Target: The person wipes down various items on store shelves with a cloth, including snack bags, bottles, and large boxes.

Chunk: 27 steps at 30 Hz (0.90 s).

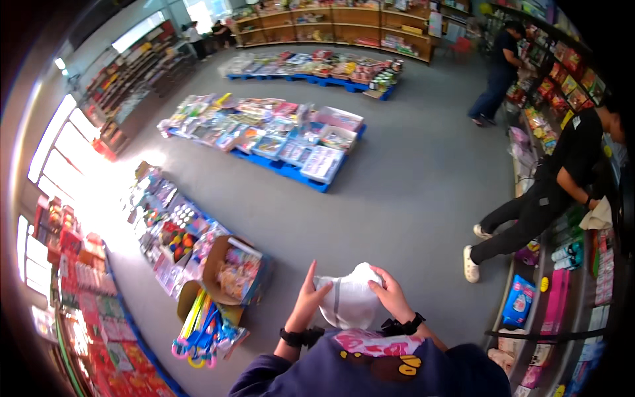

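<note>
A white cloth with a grey stripe hangs in front of my chest, spread between both hands. My left hand pinches its left edge, thumb over the cloth and a finger pointing up. Its upper right corner is gripped by my right hand, the thumb on the near side. The fingers behind the cloth are partly hidden. Dark bands circle both wrists, and a dark blue top with a printed pattern shows below.
Left of me stand an open cardboard box of packets and a box of colourful toys. Goods cover blue pallets ahead. Along the right shelves, a person in black holds a pale cloth; another person stands farther off.
</note>
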Each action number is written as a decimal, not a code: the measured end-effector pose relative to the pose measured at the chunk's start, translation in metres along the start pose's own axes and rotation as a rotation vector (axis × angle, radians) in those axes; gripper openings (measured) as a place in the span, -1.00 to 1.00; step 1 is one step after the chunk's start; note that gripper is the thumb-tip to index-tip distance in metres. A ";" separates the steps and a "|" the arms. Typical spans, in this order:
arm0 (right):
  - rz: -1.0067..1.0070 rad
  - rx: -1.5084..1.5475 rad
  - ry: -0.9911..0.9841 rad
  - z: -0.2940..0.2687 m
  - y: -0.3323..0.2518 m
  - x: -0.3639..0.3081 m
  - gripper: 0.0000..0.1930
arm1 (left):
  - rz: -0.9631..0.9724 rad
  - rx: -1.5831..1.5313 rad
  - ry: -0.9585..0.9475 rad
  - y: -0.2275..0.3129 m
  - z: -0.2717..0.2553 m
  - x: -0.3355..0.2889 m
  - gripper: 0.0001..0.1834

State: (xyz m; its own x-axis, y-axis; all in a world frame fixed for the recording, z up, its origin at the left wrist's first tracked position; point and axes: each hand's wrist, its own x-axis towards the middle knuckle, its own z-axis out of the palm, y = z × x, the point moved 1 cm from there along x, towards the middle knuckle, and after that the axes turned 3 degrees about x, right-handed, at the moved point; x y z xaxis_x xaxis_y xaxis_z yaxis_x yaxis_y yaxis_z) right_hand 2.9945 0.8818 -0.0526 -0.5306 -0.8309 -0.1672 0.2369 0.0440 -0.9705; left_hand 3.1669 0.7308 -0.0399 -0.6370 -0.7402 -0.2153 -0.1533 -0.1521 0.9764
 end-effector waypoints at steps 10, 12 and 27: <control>-0.076 0.047 0.443 -0.176 -0.095 0.191 -0.52 | 0.004 -0.045 -0.649 0.128 0.193 0.332 -0.51; -0.138 0.055 0.405 -0.212 -0.098 0.230 -0.47 | 0.009 -0.020 -0.668 0.139 0.226 0.388 -0.54; -0.580 -0.978 -0.314 -0.383 -0.256 0.702 -0.76 | 0.229 0.959 -0.370 0.208 0.272 0.739 -0.17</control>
State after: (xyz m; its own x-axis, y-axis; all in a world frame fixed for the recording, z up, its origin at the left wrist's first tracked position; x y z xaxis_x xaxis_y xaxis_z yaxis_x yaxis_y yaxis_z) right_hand 2.2498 0.4999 0.0117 -0.0979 -0.9606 0.2601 -0.7709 -0.0921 -0.6303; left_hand 2.4586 0.3301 -0.0004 -0.8925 -0.4151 -0.1766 -0.4306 0.6677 0.6072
